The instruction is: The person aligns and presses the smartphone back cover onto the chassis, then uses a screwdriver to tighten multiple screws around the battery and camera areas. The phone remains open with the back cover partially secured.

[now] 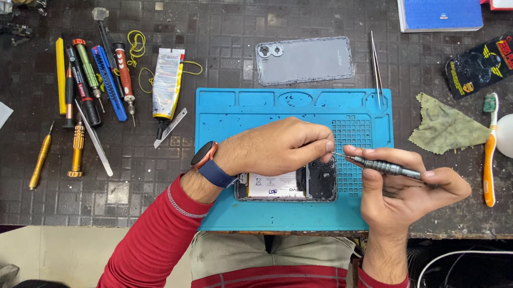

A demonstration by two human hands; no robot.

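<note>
Screwdriver (384, 167) in right hand (406, 190); opened phone (289, 185) below

Knurled metal screwdriver (384, 167), matt blue mat (240, 125), likely rubber, rumpled green cloth (447, 127)

The person wears a red long-sleeved top (159, 245) with a fine ribbed knit. Each cuff carries a thin grey stitched band running around the wrist. The same red fabric covers the torso at the lower edge of the view, crossed by a narrow grey stripe. Light khaki trousers (273, 253) show at the lap, with a centre fly seam. The left wrist carries a smartwatch (207, 158): round dark face, copper-coloured case, navy blue strap. The left hand (280, 145) and right hand (403, 190) are bare, with no gloves or rings visible.
</note>
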